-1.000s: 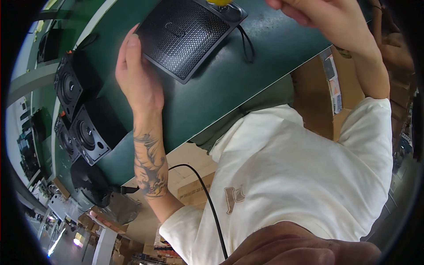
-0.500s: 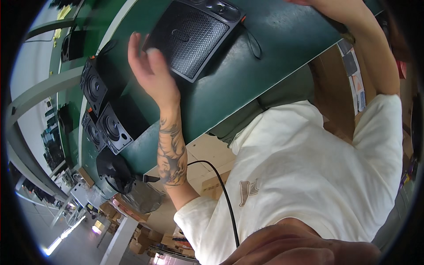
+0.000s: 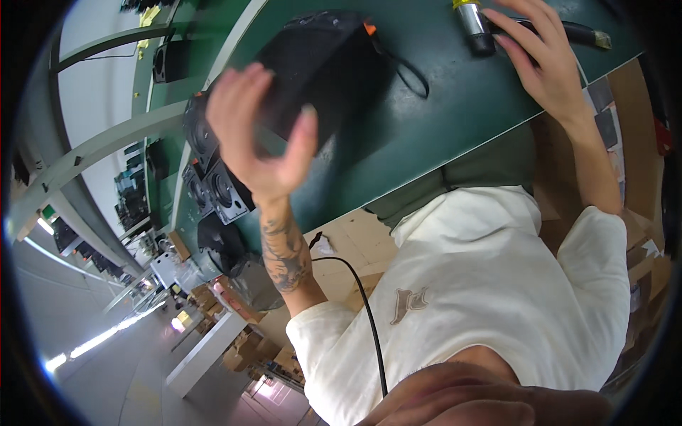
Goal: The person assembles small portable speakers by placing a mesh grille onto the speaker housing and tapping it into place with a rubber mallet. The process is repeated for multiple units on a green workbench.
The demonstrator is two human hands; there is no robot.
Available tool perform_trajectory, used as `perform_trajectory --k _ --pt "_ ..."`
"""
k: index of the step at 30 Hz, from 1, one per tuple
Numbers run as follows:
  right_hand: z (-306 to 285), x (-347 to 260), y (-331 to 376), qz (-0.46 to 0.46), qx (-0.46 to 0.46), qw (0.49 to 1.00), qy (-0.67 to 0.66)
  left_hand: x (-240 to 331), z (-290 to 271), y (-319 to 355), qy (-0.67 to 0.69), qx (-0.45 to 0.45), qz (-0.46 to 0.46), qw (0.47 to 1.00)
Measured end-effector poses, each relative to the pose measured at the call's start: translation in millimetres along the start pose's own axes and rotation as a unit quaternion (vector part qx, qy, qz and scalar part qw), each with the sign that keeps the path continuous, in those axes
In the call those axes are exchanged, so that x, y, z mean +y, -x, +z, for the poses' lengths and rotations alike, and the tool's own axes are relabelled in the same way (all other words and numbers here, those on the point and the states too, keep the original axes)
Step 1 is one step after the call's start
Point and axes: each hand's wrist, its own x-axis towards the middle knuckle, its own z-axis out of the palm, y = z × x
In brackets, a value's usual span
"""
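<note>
Where the bench [image 3: 426,135] shows its green top, a black speaker [image 3: 327,82] sits on it toward the far edge, with an orange tab [image 3: 370,30] at its far right corner and a black strap [image 3: 419,79] looped out to the right. The left hand [image 3: 247,142], blurred, is at the speaker's left near side, fingers spread and thumb well apart; whether it touches the case, I cannot tell. To the right, well apart from the speaker, is a silver tool [image 3: 472,23] with a yellow far end and a black near end. The right hand [image 3: 554,78] is just beside it, fingers bent with 2 tips close to the metal; I cannot tell if they grip it. Just right of that hand lies a dark bar [image 3: 588,33] with a pale tip. Left of the left hand, 3 more speakers [image 3: 229,190] stand close together, cones showing, and a black bag [image 3: 219,240] is nearer. Below the bench, a black cable [image 3: 361,285] hangs before the white shirt [image 3: 497,270].
</note>
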Motion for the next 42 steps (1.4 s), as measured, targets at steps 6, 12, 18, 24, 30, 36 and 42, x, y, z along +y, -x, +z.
perform_trajectory --k 6,12,18,24,30,36,42 --pt "-3 -45 33 0.148 -0.012 0.884 -0.444 -22 6 -111 -0.114 -0.267 -0.040 0.956" --pt "13 -55 30 0.124 -0.030 0.922 -0.365 -40 -13 -127 -0.004 -0.432 0.069 0.899" --pt "7 -43 29 0.114 -0.032 0.903 -0.413 -81 -19 -157 -0.047 -0.362 -0.114 0.924" --pt "0 -42 19 0.113 -0.091 0.898 -0.415 -146 33 -236 -0.046 -0.229 -0.164 0.958" --pt "-1 -38 15 0.136 -0.103 0.909 -0.381 -236 67 -269 0.024 -0.255 -0.268 0.929" --pt "-2 -38 11 0.149 -0.134 0.875 -0.440 -417 -65 -206 -0.309 -0.093 -0.386 0.864" --pt "-7 -32 9 0.160 -0.147 0.883 -0.416 -436 -12 -169 0.036 -0.245 -0.486 0.838"
